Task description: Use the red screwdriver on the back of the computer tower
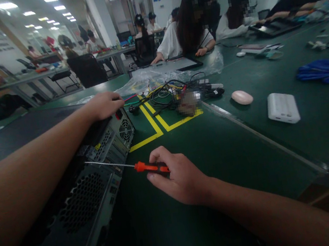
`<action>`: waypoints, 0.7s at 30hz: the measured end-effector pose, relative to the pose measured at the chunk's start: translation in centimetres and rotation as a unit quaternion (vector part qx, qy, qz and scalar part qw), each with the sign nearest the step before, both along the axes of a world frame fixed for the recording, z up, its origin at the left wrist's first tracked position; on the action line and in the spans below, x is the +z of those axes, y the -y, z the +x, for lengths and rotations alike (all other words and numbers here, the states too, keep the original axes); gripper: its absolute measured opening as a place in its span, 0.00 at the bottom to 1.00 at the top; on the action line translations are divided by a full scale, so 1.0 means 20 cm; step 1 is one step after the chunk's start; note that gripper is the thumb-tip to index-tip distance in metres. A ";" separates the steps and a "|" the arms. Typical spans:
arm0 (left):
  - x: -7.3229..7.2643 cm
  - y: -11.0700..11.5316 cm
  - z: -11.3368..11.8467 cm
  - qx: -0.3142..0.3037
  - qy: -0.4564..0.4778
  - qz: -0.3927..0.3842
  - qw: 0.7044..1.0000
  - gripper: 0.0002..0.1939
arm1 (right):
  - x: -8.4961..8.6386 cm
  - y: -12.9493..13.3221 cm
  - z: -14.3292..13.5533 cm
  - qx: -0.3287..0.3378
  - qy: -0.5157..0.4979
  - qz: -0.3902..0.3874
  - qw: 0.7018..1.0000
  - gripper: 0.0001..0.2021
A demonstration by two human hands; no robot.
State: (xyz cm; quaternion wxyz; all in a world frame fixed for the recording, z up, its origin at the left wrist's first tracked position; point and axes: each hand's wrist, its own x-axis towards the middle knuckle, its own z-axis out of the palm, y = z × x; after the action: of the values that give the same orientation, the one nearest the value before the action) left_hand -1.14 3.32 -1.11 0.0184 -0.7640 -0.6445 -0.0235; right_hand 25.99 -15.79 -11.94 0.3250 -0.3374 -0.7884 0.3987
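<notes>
A black desktop computer case (86, 238) lies on its side at the left, its rear panel with vents and ports facing right. My left hand (106, 105) rests on the case's far rear corner, fingers bent over the edge; whether it grips anything there is hidden. In my right hand (182, 175) is a screwdriver (147, 167) with an orange and black handle, its fingers closed round the grip. The long metal shaft points left at the rear panel. Whether the tip touches the case I cannot tell.
Tangled cables (174, 91) lie beyond the case near yellow tape lines (153, 120). To the right are a pink oval object (242, 97), a white box-shaped device (283, 107) and a blue bundle (323, 72). A person (184, 39) works across the green table (238, 161).
</notes>
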 end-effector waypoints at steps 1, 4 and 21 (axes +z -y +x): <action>0.00 0.00 0.00 0.001 0.002 0.002 1.000 0.32 | 0.00 0.00 0.00 0.000 0.001 0.002 1.000 0.10; 0.00 0.00 0.00 0.003 0.005 -0.002 1.000 0.32 | 0.00 0.00 0.00 0.001 0.002 0.004 1.000 0.11; 0.01 0.02 0.02 0.009 -0.010 -0.004 1.000 0.35 | 0.02 0.00 0.01 -0.003 0.011 0.007 1.000 0.10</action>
State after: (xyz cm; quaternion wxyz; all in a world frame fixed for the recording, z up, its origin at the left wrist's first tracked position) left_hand -0.73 2.84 -0.85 0.0224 -0.7586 -0.6510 -0.0129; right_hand 26.13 -15.78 -11.49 0.3196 -0.3416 -0.7941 0.3881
